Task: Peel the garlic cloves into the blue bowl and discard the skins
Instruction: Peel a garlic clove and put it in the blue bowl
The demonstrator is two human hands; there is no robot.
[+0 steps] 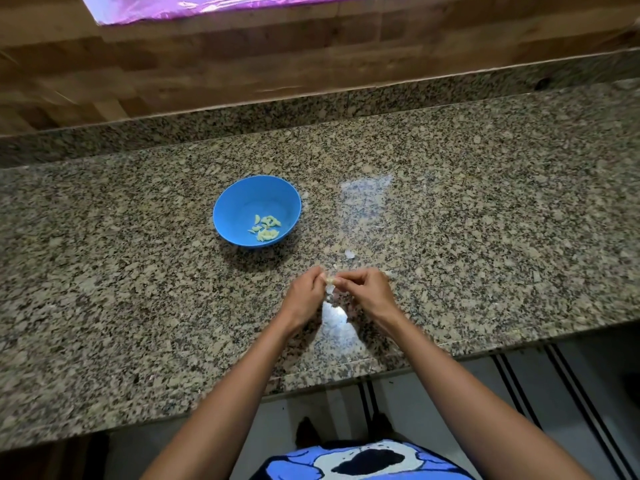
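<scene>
from the head camera, looking down: my left hand (304, 296) and my right hand (365, 291) meet over the table (485, 237), close in front of me, and between them i pinch one garlic clove (330, 279). the fingers (318, 274) of both hands are curled in tight at the tips, closed on the clove and on nothing else that i can make out. a pale flake of skin (331, 290) hangs below the clove, between my wrists; it is too small to say whether it is attached or loose. as far as i can tell the clove lies crosswise, its long axis running from one hand to the other, one end in each pinch. the blue bowl (225, 206) stands on the table ahead of my hands and off to the left, apart from them, with a small heap of peeled cloves (266, 228) in its bottom. so the drop goes forward and left, and my left hand is the nearer one; i judge that hand should carry the clove over once it is bare, while the right takes the skin. a few skin scraps (349, 254) lie on the table just beyond my right hand, not yet thrown away.
</scene>
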